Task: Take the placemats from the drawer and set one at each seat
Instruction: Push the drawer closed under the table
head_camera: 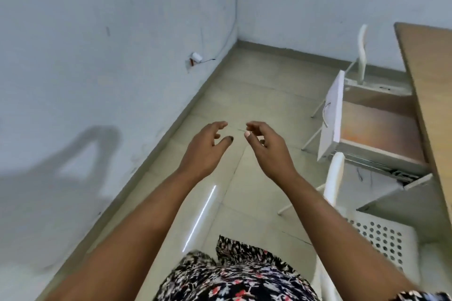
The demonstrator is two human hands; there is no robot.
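Fingers [221, 127] on my left hand [204, 151] hang loosely curled and hold nothing; those on my right hand [267, 149] look the same — relaxed, gripping nothing. Both hands hover side by side, close together but apart, over the tiled floor [244, 85], with both bare forearms stretched forward from the bottom of the view.

Off to the right the drawer [376, 129] stands pulled out from under the left edge of the wooden desk [430, 85]. Its white front panel [331, 115] faces the room, and the brown inside shows — I can see no placemats in it from here, and I cannot tell whether any lie on the desk, most of which is out of view. Both hands are well apart from the drawer.

A white chair [362, 56] stands beyond the drawer at the desk's left edge; another white chair [381, 239] with a perforated seat stands nearer me, below the drawer. Patterned floral fabric [232, 273] fills the bottom middle.
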